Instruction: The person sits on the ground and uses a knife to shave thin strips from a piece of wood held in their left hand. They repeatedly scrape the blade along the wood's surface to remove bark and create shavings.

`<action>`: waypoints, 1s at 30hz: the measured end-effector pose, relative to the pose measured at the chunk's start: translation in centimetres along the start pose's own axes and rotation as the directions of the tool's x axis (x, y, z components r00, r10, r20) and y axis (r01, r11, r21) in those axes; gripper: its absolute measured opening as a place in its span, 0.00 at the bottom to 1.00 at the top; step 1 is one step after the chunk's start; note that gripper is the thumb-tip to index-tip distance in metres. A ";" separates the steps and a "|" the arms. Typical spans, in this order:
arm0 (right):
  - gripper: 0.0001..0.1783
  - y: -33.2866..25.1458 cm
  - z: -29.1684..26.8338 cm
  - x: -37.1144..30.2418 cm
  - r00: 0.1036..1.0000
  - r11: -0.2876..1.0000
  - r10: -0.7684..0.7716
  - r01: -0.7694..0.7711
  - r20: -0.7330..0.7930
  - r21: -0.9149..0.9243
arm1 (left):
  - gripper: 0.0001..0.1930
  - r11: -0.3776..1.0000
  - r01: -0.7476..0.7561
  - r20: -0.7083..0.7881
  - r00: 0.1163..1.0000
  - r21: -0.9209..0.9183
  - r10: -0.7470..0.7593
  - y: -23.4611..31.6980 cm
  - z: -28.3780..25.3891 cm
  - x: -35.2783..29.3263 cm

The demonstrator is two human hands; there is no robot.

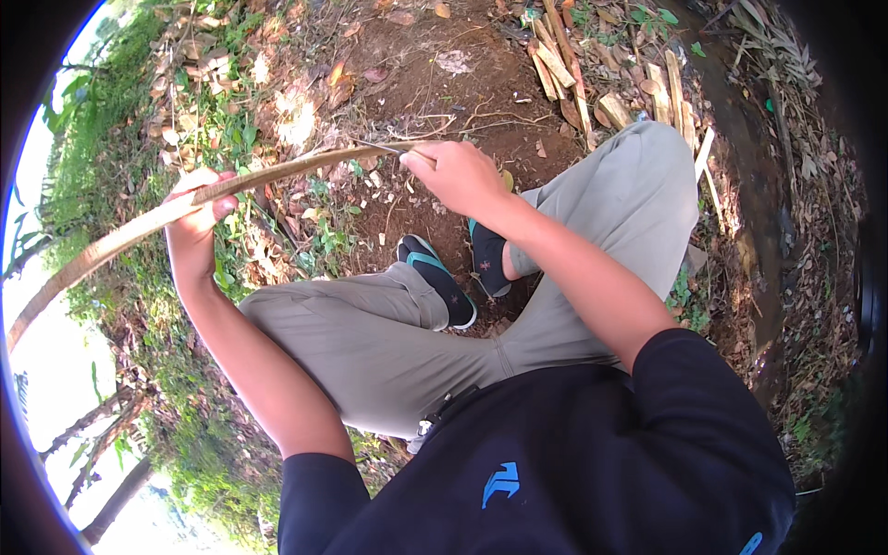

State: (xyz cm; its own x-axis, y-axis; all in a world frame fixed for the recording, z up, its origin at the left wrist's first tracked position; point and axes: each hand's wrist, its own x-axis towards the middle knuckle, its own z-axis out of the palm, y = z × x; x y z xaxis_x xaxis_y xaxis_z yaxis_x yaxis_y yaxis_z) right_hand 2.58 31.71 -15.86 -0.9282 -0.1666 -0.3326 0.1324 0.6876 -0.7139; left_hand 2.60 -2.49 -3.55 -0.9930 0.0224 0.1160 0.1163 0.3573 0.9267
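Note:
A long, pale brown wooden stick [277,170] runs from the left rim of the view to a spot in front of my shins. It looks curved, perhaps from the lens. My left hand [196,222] is closed round it from below, with the thumb on the near side. At the stick's far end my right hand [460,174] is closed on the handle of a knife. The thin knife blade [381,148] points left and lies against the stick. The handle is mostly hidden in my fingers.
My bent legs in grey trousers [361,319] and my sandalled feet [437,282] are below the stick. Split wood pieces [553,65] lie at the upper right. Small pale chips, dry leaves and bare soil [407,55] cover the ground; green plants [111,139] grow at left.

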 end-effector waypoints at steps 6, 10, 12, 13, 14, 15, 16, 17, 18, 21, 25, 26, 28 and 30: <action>0.22 3.7 1.3 1.7 0.995 0.983 0.077 -0.086 -0.064 -0.161 | 0.18 0.999 0.000 0.027 1.000 -0.042 0.001 -0.1 0.4 0.3; 0.22 -1.1 -0.6 -0.7 0.994 0.994 -0.107 0.106 0.022 0.009 | 0.19 0.999 0.032 0.043 0.999 0.000 -0.032 -0.1 -0.2 0.0; 0.20 4.7 1.4 1.9 0.999 0.992 0.037 -0.040 -0.028 -0.121 | 0.20 1.000 0.014 0.060 0.998 -0.018 -0.013 0.2 0.7 0.9; 0.20 6.9 1.8 2.8 0.996 0.989 0.078 -0.084 -0.047 -0.122 | 0.20 1.000 0.004 0.067 0.998 -0.020 -0.003 0.3 1.0 1.3; 0.20 7.6 2.1 3.1 0.992 0.985 0.115 -0.120 -0.050 -0.121 | 0.20 1.000 0.005 0.066 0.998 -0.014 -0.004 0.3 0.7 1.1; 0.20 4.8 1.7 2.3 0.998 0.985 0.048 -0.053 -0.036 -0.165 | 0.21 1.000 0.025 0.028 0.999 -0.016 -0.024 0.2 0.5 0.4; 0.20 2.7 1.1 1.5 1.000 0.991 0.011 -0.013 -0.017 -0.135 | 0.21 0.999 0.031 0.015 0.999 0.014 -0.031 0.0 0.3 0.2; 0.21 1.1 0.5 0.4 1.000 0.995 -0.025 0.025 0.000 -0.100 | 0.22 0.998 0.038 0.005 0.999 0.047 -0.039 0.2 0.3 0.1; 0.21 0.4 0.4 -0.1 0.998 0.996 -0.061 0.062 0.017 -0.064 | 0.22 0.996 0.047 -0.005 0.999 0.080 -0.046 0.2 0.3 -0.1; 0.23 6.7 3.2 1.7 0.993 0.992 0.111 -0.114 -0.045 -0.051 | 0.22 1.000 -0.003 0.065 0.998 -0.008 0.004 -0.1 0.8 0.9; 0.23 2.5 3.0 0.8 0.999 0.994 0.020 -0.025 -0.046 -0.107 | 0.21 1.000 0.008 0.031 0.999 0.023 -0.009 -0.3 0.0 0.1; 0.23 1.1 2.4 0.3 0.998 0.989 -0.038 0.032 -0.039 -0.143 | 0.20 0.998 0.007 0.021 1.000 0.070 -0.009 -0.3 -0.3 -0.1; 0.23 6.5 3.6 1.2 0.996 0.974 0.066 -0.078 -0.061 -0.213 | 0.21 0.999 0.047 0.066 0.997 -0.003 -0.047 0.3 0.9 0.9; 0.23 5.8 3.0 1.5 0.994 0.971 0.076 -0.093 -0.082 -0.222 | 0.19 0.997 -0.009 0.087 0.996 -0.071 0.015 0.4 1.3 0.7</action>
State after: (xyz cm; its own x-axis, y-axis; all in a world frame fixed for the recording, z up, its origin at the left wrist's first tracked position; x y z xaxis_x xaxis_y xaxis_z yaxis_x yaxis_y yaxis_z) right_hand 2.95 33.39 -22.37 -0.9407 -0.0554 -0.3348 0.1374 0.8400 -0.5250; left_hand 1.93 -1.17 -3.56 -0.9891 0.1094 0.0983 0.1264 0.2894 0.9488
